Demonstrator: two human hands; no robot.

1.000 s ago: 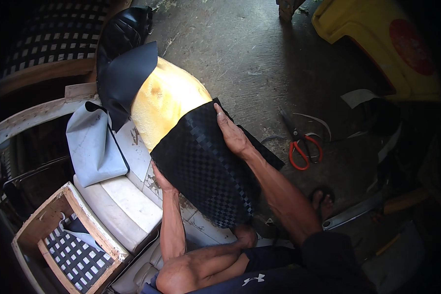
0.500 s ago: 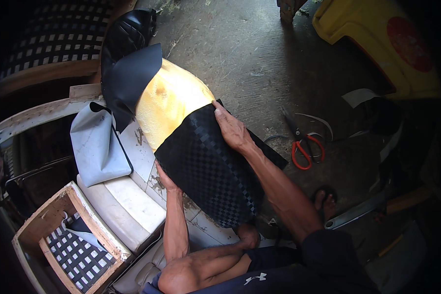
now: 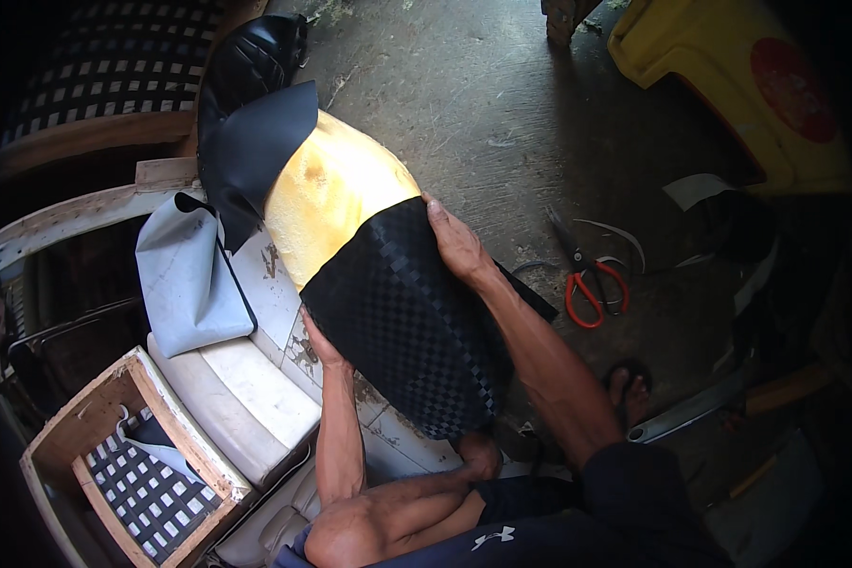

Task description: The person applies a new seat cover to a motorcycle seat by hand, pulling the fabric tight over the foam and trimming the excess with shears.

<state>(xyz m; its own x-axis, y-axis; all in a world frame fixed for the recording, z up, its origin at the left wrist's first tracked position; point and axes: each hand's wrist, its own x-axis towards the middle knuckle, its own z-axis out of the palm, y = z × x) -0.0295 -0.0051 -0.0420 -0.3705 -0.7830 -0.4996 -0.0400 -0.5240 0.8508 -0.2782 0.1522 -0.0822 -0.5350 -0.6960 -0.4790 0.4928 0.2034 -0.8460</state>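
Observation:
A long seat cushion of yellow foam (image 3: 336, 194) lies slantwise before me, its near part covered by a black checkered cover (image 3: 417, 327). My right hand (image 3: 458, 248) grips the cover's right side, thumb near the cover's far edge and fingers hidden round the side. On the opposite side, my left hand (image 3: 325, 345) is closed on the cover's lower left edge, its fingers partly out of sight underneath. Beyond the right forearm a loose corner of the cover sticks out. Plain black sheet material (image 3: 260, 142) touches the far left of the foam.
Scissors with orange handles (image 3: 594, 289) lie on the concrete floor (image 3: 445, 95) to the right. At left are a folded grey-white sheet (image 3: 189, 293), a white cushion (image 3: 241, 402) and a wooden frame with webbing (image 3: 142, 374). A yellow plastic piece (image 3: 701, 47) stands far right.
My right hand has shifted slightly right and down along the side. The cover's right edge there, which stuck out flat, is now folded down against the cushion. My left hand stays nearly still.

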